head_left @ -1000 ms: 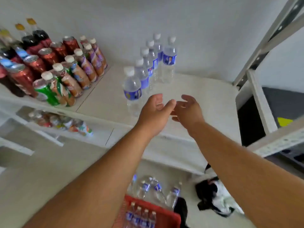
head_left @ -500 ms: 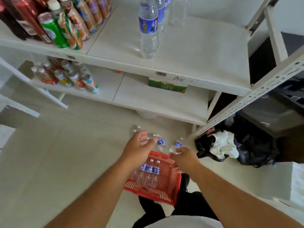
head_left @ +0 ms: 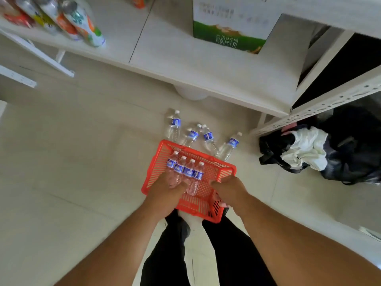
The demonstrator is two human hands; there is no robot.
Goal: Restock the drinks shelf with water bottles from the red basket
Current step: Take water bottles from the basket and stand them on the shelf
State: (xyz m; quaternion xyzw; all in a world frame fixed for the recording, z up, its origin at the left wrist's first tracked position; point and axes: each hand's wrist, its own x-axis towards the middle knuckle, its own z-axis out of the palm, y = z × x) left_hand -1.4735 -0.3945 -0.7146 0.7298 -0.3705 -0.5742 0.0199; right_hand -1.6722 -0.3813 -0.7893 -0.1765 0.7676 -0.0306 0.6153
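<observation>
We look straight down at a red basket (head_left: pixel 223 169) on the floor, between our feet and the lower shelf (head_left: pixel 206 65). Four water bottles (head_left: pixel 186 172) lie side by side inside, caps pointing away from us, long axes running from us toward the shelf. Our left hand (head_left: pixel 168 189) reaches nearest, covering their bases; whether it grips, we cannot tell. Our right hand (head_left: pixel 228 187) hovers beside them, thumb out, seemingly holding nothing. More bottles (head_left: pixel 208 136) lie beyond the basket.

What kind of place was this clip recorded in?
Probably a small shop or its stockroom. White metal shelving holds a row of bottled drinks and a green-and-white carton, and a red basket of water bottles sits on the tiled floor below.
</observation>
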